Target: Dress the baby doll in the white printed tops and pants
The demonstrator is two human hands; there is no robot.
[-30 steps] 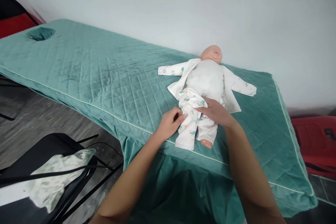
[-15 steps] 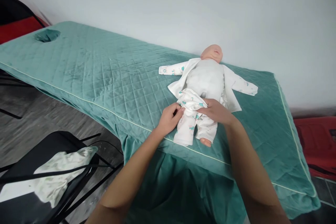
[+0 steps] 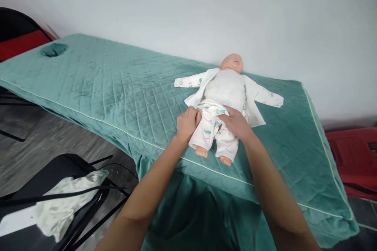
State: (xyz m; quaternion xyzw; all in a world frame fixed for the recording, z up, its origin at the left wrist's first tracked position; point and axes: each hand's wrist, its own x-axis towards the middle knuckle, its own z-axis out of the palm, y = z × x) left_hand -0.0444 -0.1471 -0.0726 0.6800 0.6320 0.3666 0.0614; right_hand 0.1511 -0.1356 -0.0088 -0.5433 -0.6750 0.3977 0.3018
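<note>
A baby doll (image 3: 228, 86) lies on its back near the right end of a teal quilted table (image 3: 118, 90), its printed white jacket spread open on both sides. White printed trousers (image 3: 210, 127) cover its legs, bunched at the waist, and both bare feet poke out at the bottom. My left hand (image 3: 188, 122) is closed on the trousers' waistband at the doll's hip. My right hand (image 3: 235, 122) grips the waistband on the other side, fingers curled into the cloth.
A face hole (image 3: 54, 50) sits in the table's far left end. A black folding chair (image 3: 44, 188) with a pale cloth (image 3: 63, 202) on it stands at lower left. Red objects stand at far left (image 3: 20, 43) and on the floor at right (image 3: 352, 157). A white wall runs behind.
Both hands have pulled the trousers up the doll's legs toward its waist. The left leg's foot, covered before, now shows below the cuff.
</note>
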